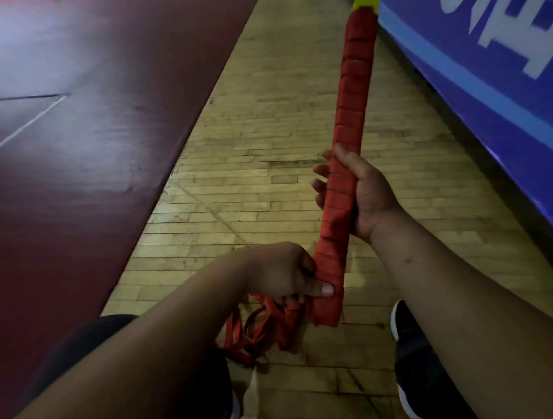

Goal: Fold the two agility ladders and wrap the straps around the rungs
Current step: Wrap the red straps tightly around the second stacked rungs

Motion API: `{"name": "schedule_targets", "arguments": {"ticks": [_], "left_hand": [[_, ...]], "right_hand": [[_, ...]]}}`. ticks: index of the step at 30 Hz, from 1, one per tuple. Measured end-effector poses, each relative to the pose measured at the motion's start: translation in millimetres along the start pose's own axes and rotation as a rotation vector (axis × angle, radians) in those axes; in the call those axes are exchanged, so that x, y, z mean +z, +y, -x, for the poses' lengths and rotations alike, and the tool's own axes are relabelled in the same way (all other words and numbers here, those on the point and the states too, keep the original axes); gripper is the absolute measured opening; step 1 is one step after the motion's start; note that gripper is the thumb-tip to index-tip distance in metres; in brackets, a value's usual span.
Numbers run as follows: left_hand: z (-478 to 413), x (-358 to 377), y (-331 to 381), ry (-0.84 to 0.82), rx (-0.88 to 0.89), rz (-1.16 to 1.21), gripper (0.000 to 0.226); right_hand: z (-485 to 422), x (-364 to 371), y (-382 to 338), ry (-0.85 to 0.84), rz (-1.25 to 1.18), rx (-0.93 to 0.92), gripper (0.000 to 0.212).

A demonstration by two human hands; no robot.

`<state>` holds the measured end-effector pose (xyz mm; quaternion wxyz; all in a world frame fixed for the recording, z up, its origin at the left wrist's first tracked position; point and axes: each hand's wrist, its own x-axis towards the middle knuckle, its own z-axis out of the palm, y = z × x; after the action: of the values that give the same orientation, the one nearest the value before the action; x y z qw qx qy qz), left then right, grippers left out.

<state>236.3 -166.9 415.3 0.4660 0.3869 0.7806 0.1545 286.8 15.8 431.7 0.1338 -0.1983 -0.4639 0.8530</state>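
From my remote seat, the wood floor (254, 149) fills most of the head view, its pale boards running under everything else. Left of it lies a broad maroon area (89, 119) crossed by a thin white line; I cannot tell whether it is paint or a mat. Along the right edge stands a blue banner (478, 74) with a lighter blue stripe and white lettering too blurred for me to read.

The ladder (350, 119) is folded into one long bundle, its rungs bound turn upon turn in red strap (357, 59). It is held up off the floor and tilted a little. Its low end is near the camera and its far end reaches the top of the view, just beside the banner. A dark shoe (419, 359) with a white sole stands on the boards at lower right, under the right forearm.

The right hand (368, 194) grips the ladder in its lower half, with the palm on the right side. Its fingers (320, 170) curl round the back, so their tips show on the left. The left hand (281, 269) holds the low end, fingers closed about it and the thumb (323, 289) pressed flat on the wrap. Loose loops (257, 326) of red webbing hang tangled from under the left hand, down between the legs; I cannot tell whether they reach the floor. At the ladder's far end a small yellow tip (365, 3) shows bare.
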Motion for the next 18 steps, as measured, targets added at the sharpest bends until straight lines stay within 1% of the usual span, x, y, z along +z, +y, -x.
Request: {"name": "schedule_targets", "arguments": {"ticks": [4,5,7,9,11,13,18], "left_hand": [[7.1,-2.8,-0.4,-0.139,0.11,0.067,0.028],[7.9,-1.4,-0.2,-0.171,0.136,0.08,0.027],[7.8,2.6,0.6,-0.205,0.166,0.111,0.031],[6.9,3.2,2.1,-0.202,0.158,0.145,0.036],[6.8,-0.1,3.4,-0.214,0.135,0.168,0.035],[7.2,-3.8,3.4,-0.228,0.113,0.172,0.031],[1.5,-3.6,1.0,-0.172,0.068,0.106,0.038]], "right_hand": [[7.3,-8.7,-2.9,-0.292,-0.175,0.082,0.069],[7.9,-9.8,-3.1,-0.348,-0.194,0.091,0.073],[7.4,-9.3,-4.1,-0.395,-0.186,0.085,0.07],[5.9,-7.3,-5.0,-0.365,-0.167,0.061,0.06],[4.4,-6.4,-5.2,-0.312,-0.164,0.043,0.054],[2.8,-7.2,-4.9,-0.266,-0.153,0.028,0.051],[0.4,-7.7,-7.6,-0.152,-0.027,-0.029,0.05]]}}
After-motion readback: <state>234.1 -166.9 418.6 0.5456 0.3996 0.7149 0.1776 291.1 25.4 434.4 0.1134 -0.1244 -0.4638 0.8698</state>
